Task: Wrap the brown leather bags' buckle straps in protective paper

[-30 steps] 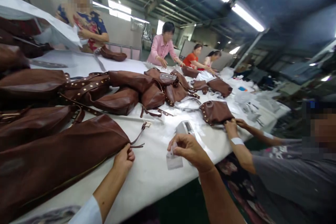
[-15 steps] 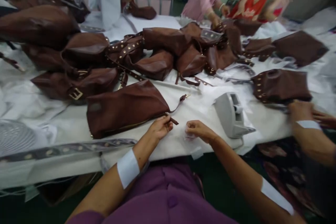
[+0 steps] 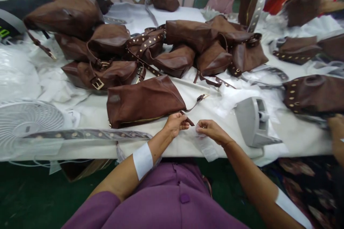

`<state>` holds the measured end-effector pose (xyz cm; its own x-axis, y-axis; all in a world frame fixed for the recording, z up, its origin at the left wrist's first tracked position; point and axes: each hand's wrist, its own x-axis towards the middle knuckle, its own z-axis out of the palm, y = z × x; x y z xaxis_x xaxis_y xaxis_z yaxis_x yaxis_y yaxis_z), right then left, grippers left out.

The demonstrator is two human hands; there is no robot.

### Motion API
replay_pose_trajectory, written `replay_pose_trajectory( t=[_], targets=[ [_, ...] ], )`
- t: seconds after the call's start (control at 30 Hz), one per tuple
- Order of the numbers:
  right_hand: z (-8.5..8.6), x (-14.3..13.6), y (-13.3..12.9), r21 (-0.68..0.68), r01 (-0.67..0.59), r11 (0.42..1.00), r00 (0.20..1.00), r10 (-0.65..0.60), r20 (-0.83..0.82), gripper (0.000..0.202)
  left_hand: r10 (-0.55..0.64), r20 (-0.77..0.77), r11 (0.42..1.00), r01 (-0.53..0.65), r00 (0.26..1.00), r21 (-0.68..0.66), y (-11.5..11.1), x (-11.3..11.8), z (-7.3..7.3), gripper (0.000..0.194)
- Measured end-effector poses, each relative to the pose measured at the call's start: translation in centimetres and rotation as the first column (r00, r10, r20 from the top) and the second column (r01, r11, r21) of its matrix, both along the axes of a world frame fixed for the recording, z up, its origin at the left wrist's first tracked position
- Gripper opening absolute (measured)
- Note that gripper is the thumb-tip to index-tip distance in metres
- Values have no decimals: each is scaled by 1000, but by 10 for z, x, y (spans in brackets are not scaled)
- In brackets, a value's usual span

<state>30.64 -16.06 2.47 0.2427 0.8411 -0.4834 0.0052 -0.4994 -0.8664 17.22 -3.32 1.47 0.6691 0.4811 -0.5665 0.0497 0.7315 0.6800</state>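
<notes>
A brown handbag [image 3: 145, 100] lies on its side on the white-covered table, its zipper edge toward me. At its right end, my left hand [image 3: 176, 124] pinches a short brown leather tab [image 3: 189, 120] between thumb and fingers. My right hand [image 3: 212, 131] is just right of the tab, fingers closed on a small clear plastic wrapper [image 3: 208, 148] that hangs toward the table edge. A thin buckled strap [image 3: 197, 103] extends from the bag beyond my hands. The tab and wrapper are close, but whether they touch I cannot tell.
A grey tape dispenser [image 3: 249, 121] stands to the right. A white fan [image 3: 29, 125] and a wrapped studded strap [image 3: 88, 135] lie left. Several brown handbags [image 3: 188, 35] are piled behind. A co-worker's hand [image 3: 337, 127] is at the right edge; other people handle bags across the table.
The view has shifted, so the table's things appear farther right. My hands keep their holds, and more of the clear wrapper hangs below my right hand. Across the table, a person has lifted a bag.
</notes>
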Motion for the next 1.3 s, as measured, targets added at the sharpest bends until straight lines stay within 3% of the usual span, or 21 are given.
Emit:
replay_pose_trajectory(
  t=[0.33,0.63,0.8,0.97,1.13,1.3],
  targets=[
    [4,-2,4,24,19,1000,998,-20,66,24,6,-51,994,0,999,113,1,0,-3,24],
    [2,-5,8,9,35,999,998,-35,59,25,-19,-57,997,23,998,76,0,3,-4,19],
    [-3,-10,12,65,123,990,992,-124,15,24,37,-57,994,-31,998,107,-3,-2,-11,28],
    [-10,-28,14,58,204,977,976,-198,-90,30,-22,-73,999,19,997,-42,-15,-9,-16,32],
    [-22,-45,8,-8,363,932,917,-358,-174,33,16,-73,985,-28,997,-167,-35,-27,-9,30],
    [-27,-50,15,23,430,903,902,-428,-54,30,-3,-173,1000,4,985,7,-39,-37,-3,30]
  ],
)
